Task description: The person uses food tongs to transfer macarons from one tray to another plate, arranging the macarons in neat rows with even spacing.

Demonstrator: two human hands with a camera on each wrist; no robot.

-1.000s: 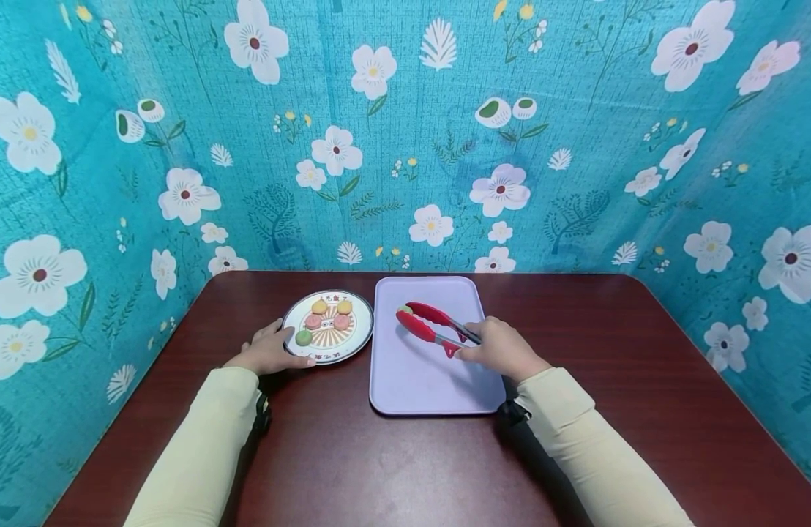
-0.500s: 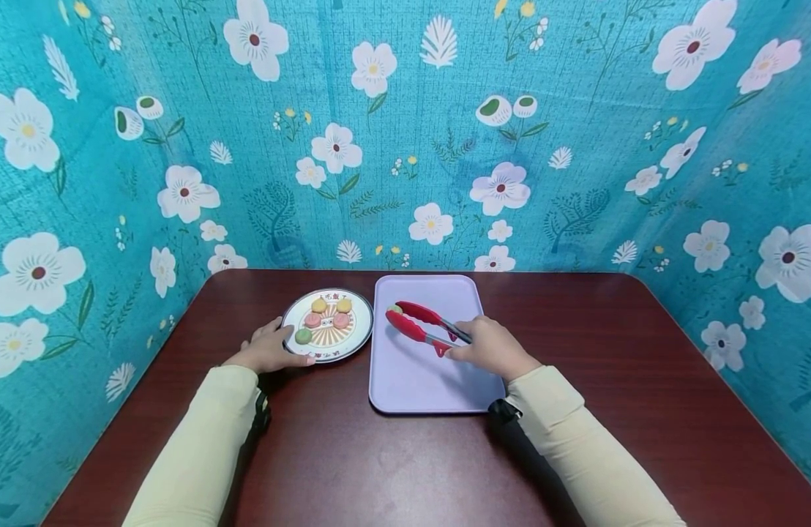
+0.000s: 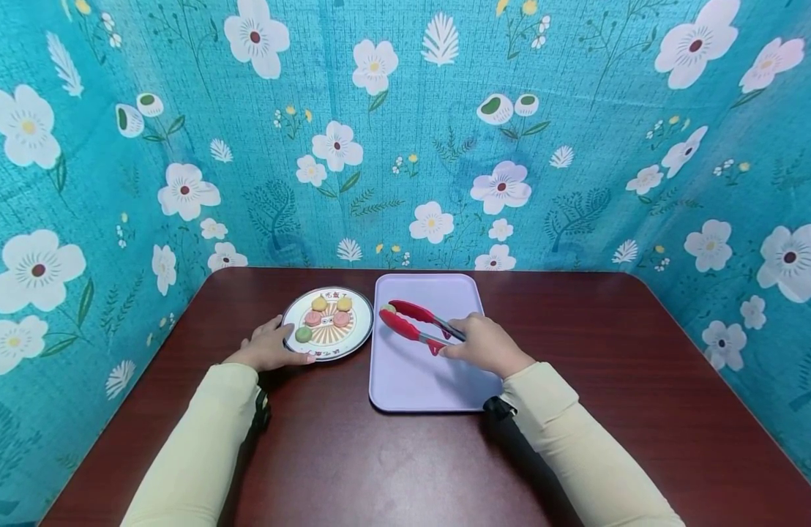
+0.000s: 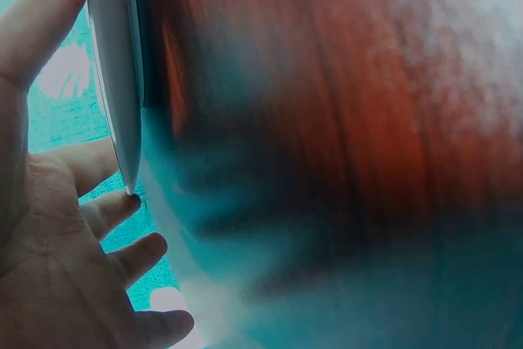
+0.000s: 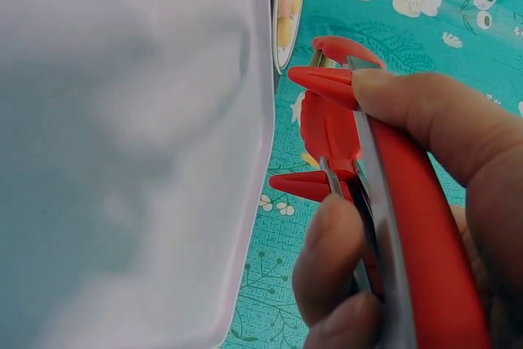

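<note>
My left hand (image 3: 266, 348) holds the near left rim of a round white plate (image 3: 356, 344) with printed rays and lettering. In the left wrist view its thumb and index finger meet the plate's edge (image 4: 117, 79), while the other fingers spread below. On the plate sit two yellow macarons (image 3: 320, 304), two pink macarons (image 3: 342, 319) and a green macaron (image 3: 303, 334). My right hand (image 3: 487, 344) grips red-tipped metal tongs (image 3: 405, 326) over a lilac tray (image 3: 421, 384). A pale green macaron (image 3: 389, 309) shows between the tong tips, mostly hidden by them.
Plate and tray stand side by side on a dark reddish-brown table (image 3: 379, 461), the tray to the plate's right. A teal flowered curtain (image 3: 405, 146) runs behind the table and along both sides.
My right hand has moved left with the tongs and the pale green macaron, toward the tray's left edge by the plate. The left hand stays at the plate's rim.
</note>
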